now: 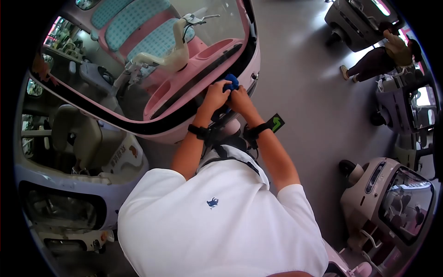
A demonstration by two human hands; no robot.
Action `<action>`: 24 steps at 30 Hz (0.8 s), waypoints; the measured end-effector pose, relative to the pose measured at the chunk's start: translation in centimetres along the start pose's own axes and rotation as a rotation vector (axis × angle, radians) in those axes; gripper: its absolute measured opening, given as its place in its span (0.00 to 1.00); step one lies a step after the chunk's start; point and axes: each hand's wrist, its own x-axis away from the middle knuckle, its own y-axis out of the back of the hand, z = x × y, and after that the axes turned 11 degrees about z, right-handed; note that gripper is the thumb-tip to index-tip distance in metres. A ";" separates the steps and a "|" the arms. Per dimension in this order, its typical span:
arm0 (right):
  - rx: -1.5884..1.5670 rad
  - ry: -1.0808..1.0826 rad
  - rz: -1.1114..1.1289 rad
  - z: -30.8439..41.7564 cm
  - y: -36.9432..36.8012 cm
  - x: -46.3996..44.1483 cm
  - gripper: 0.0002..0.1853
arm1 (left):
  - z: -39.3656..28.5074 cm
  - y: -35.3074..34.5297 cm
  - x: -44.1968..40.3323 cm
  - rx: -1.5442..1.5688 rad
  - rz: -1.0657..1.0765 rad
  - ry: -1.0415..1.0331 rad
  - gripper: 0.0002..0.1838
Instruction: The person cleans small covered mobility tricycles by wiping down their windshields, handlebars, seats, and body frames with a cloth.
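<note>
At the front of a pink vehicle (168,135), by the lower edge of its windshield (217,27), the left hand (216,96) and right hand (240,98) are held close together, a bunched blue cloth (231,81) being clamped in both grips.

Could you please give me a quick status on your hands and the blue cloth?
Left hand and right hand together, fingers on the bunched blue cloth. Cloth at the front of the pink vehicle. Nothing seen blocking either hand.
</note>
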 end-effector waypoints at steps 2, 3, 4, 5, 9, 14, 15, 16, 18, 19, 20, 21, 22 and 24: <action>-0.029 -0.006 0.149 -1.4 0.8 0.0 0.18 | -0.7 -1.2 0.0 -0.042 0.011 0.050 0.19; -0.026 0.000 0.152 -1.6 1.7 -0.4 0.18 | -0.9 -1.1 -0.4 -0.040 0.004 0.052 0.19; -0.036 0.014 0.187 -1.9 2.5 -0.5 0.17 | -1.0 -1.0 -0.5 -0.030 -0.016 0.084 0.18; -0.045 0.030 0.223 -2.0 3.5 -0.7 0.17 | -1.5 -0.6 -0.7 -0.019 -0.037 0.116 0.18; -0.209 0.073 -0.103 -1.7 9.0 -3.0 0.30 | -4.2 1.5 -3.7 0.256 -0.360 0.038 0.25; -0.189 0.218 -0.296 -2.6 13.2 -7.6 0.31 | -8.6 2.8 -7.3 0.093 -0.352 0.147 0.27; -0.198 0.222 -0.287 -3.4 13.0 -7.9 0.31 | -9.1 2.3 -8.0 0.136 -0.332 0.181 0.28; -0.194 0.191 -0.264 -4.5 12.4 -7.9 0.28 | -8.3 1.2 -8.4 0.183 -0.333 0.151 0.27; -0.198 0.168 -0.224 -7.6 11.4 -7.8 0.25 | -6.9 -1.4 -9.5 0.085 -0.230 0.211 0.27; -0.180 0.068 -0.027 -9.4 11.1 -7.4 0.22 | -6.2 -2.4 -9.9 -0.014 -0.114 0.255 0.27; -0.163 -0.036 0.167 -10.7 10.8 -7.0 0.19 | -5.9 -2.8 -10.4 0.079 0.004 0.329 0.27; -0.177 -0.044 0.174 -11.5 10.7 -6.5 0.19 | -5.9 -3.3 -10.7 0.075 0.016 0.340 0.27; -0.202 -0.051 0.228 -12.5 10.8 -6.3 0.20 | -6.1 -3.8 -11.4 0.058 0.076 0.393 0.28; -0.215 -0.059 0.283 -13.2 11.8 -6.5 0.21 | -7.5 -4.0 -12.6 -0.008 0.110 0.442 0.30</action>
